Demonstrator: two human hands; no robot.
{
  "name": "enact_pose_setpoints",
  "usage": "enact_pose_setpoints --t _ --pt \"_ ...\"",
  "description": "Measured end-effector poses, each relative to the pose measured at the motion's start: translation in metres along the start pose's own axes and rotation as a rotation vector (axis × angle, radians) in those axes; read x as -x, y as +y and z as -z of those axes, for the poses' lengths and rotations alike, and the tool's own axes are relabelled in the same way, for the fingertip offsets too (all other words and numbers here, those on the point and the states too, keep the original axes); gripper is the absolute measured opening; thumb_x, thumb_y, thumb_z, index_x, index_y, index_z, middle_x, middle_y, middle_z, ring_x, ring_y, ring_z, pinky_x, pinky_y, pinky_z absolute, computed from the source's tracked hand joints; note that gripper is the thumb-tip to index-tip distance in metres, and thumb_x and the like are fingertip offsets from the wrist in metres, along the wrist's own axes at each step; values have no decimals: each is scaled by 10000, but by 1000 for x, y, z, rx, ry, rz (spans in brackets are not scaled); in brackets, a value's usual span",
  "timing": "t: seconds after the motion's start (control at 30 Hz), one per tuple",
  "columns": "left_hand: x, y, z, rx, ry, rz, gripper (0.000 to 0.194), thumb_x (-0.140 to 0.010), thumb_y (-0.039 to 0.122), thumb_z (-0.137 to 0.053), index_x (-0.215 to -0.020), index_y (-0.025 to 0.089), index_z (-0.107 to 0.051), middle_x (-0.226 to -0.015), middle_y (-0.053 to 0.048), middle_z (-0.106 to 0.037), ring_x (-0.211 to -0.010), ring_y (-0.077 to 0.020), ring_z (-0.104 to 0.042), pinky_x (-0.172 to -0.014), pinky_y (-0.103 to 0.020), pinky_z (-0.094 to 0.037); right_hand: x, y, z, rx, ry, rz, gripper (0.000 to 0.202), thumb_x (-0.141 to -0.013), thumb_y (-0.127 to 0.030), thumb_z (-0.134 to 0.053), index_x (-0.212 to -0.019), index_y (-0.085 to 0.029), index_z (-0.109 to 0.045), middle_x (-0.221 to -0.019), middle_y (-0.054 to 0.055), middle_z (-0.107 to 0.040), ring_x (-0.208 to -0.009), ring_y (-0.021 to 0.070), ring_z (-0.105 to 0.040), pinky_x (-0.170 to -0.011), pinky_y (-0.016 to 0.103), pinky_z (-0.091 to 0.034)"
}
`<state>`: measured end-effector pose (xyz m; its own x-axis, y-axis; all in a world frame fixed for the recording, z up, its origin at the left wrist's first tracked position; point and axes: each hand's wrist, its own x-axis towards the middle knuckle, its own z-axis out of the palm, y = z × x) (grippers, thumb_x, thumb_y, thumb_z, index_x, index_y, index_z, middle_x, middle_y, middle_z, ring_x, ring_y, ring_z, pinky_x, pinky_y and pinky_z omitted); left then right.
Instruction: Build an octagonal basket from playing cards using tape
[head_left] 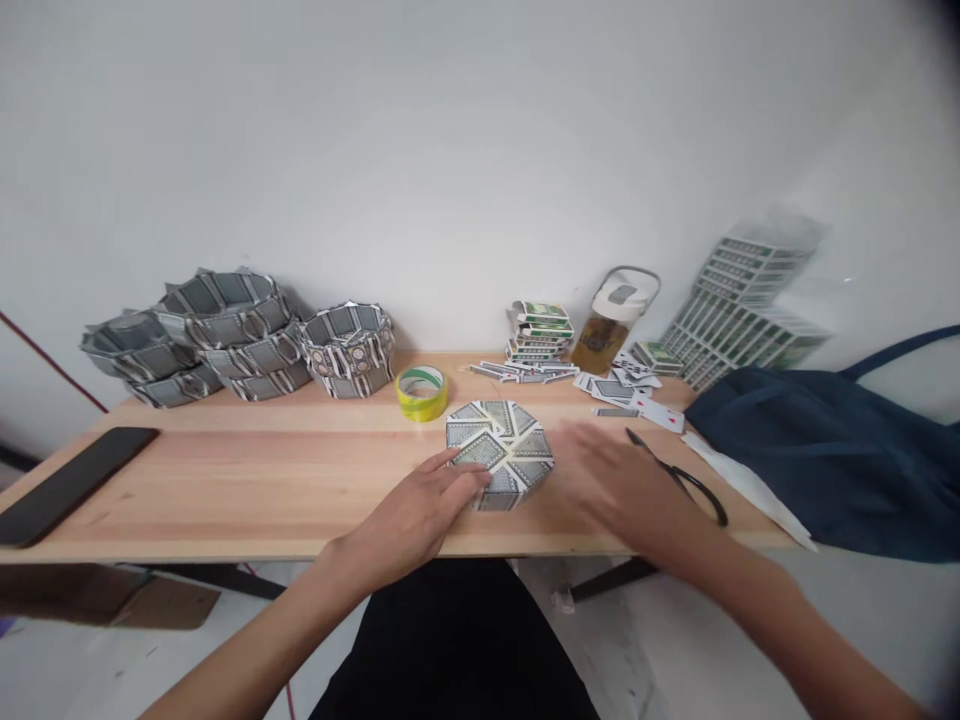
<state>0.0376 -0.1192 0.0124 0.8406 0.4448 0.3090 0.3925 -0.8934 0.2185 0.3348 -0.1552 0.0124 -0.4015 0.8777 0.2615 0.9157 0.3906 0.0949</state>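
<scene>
The octagonal card piece [517, 450] lies on the table [300, 480], nearer than the tape roll [424, 410]. The left hand [427, 505] touches its near left side — whether clamped or merely resting, I cannot tell. The blurred right hand [626, 485] is to its right, thumb and fingers apart, near the scissors [664, 464].

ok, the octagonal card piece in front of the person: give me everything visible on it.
The octagonal card piece looks built from gray-and-white patterned playing cards, backs outward, overlapping pinwheel-fashion on top, with low upright sides. It sits flat on the wooden table, near the front edge. The left hand's fingers rest on its near-left part, covering some of it. The blurred right hand is to its right, seemingly apart. Underside and interior aren't visible.
</scene>
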Motion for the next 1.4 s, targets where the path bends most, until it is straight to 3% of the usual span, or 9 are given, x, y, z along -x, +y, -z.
enact_pose_setpoints --t 0.1,0.2,0.33,0.47,0.63,0.8,0.97,1.07,1.4 --pt "1 0 -2 21 7 21 363 -929 81 -375 -1271 193 -426 -1277 -92 -610 -1212 -188 -554 -1160 -459 -288 -10 -40 -5 -82 -15 248 593 -909 -391 -501 -1447 -165 -393 -1518 91 -373 -1406 272 -317 -1096 461 -347" --pt "3 1 -5 79 29 58 356 -931 84 -376 -1260 206 -436 -1265 -74 -621 -1189 -176 -570 -1165 -439 -284 -13 -54 -9 -127 -2 260 549 -921 -396 -490 -1425 -187 -433 -1480 72 -436 -1395 259 -341 -1105 478 -326" --pt "4 2 -4 209 105 114 296 -951 124 -373 -1210 222 -477 -1246 -67 -628 -1185 -167 -562 -1139 -399 -323 -8 -42 -8 -105 -4 185 489 -932 -375 -470 -1383 -187 -495 -1428 93 -501 -1362 269 -399 -1083 500 -342" --pt "-4 -3 10 288 319 210 186 -969 181 -366 -1035 201 -539 -1086 -74 -647 -1045 -159 -594 -903 -294 -483 -9 -24 4 -120 37 148 465 -942 -343 -424 -1375 -198 -508 -1430 107 -498 -1343 251 -429 -1075 472 -357" --pt "-41 -32 35 203 505 331 124 -916 209 -490 -807 187 -545 -807 -11 -618 -768 -141 -574 -716 -259 -454 -45 3 1 -415 269 -94 398 -988 -338 -323 -1221 -215 -622 -1263 84 -648 -1216 206 -555 -1052 413 -384" --pt "-99 -90 39 25 326 484 113 -874 138 -497 -823 154 -597 -843 -34 -670 -797 -135 -612 -749 -242 -467 -91 36 -42 -779 530 -447 444 -971 -429 -325 -1059 -166 -671 -1101 101 -710 -1056 219 -636 -947 364 -447" --pt "-147 -149 25 -147 136 547 161 -872 119 -501 -832 134 -656 -864 -78 -682 -868 -188 -624 -828 -320 -480 -94 61 -73 -837 542 -533 461 -957 -463 -335 -987 -158 -679 -987 96 -725 -954 219 -657 -894 341 -457" --pt "-167 -175 11 -231 9 593 210 -921 261 -536 -1056 131 -631 -1072 -104 -643 -978 -217 -614 -860 -403 -510 -88 69 -76 -858 521 -561 472 -952 -482 -334 -951 -163 -681 -929 87 -727 -904 220 -665 -856 337 -471" --pt "-179 -195 -23 -270 -286 588 357 -912 342 -569 -1215 155 -550 -1213 -102 -578 -1031 -219 -600 -861 -427 -528 -92 78 -75 -892 428 -610 483 -939 -510 -322 -910 -184 -678 -873 74 -723 -849 222 -671 -827 342 -475"
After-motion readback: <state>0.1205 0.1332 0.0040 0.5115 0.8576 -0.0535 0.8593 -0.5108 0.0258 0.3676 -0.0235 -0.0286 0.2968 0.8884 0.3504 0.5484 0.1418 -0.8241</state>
